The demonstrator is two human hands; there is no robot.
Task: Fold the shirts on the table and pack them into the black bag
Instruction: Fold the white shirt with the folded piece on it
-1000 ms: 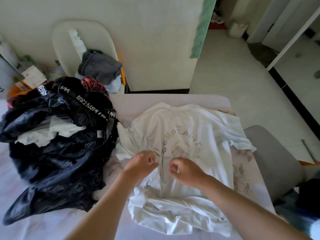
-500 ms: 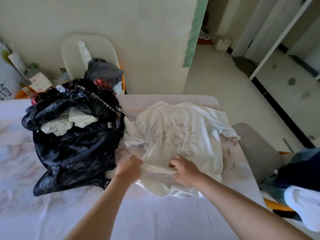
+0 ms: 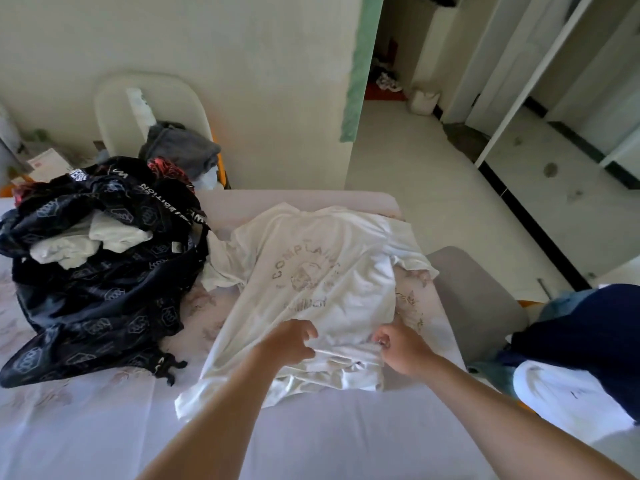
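A white shirt with a faded round print lies spread on the table, collar at the far end. Its near hem is bunched into creases. My left hand rests on that bunched hem with curled fingers pinching the cloth. My right hand grips the same hem a little to the right. The black bag with white hexagon patterns and lettered straps slumps on the table's left side, its mouth open, with pale folded clothes inside.
A white chair behind the bag holds a grey garment. A grey seat stands at the table's right edge, with dark blue and white clothing beside it. Open floor lies beyond the table on the right.
Both hands have drawn back toward me along the shirt, from its middle to its near hem. The shirt now lies stretched longer and flatter, its printed back showing.
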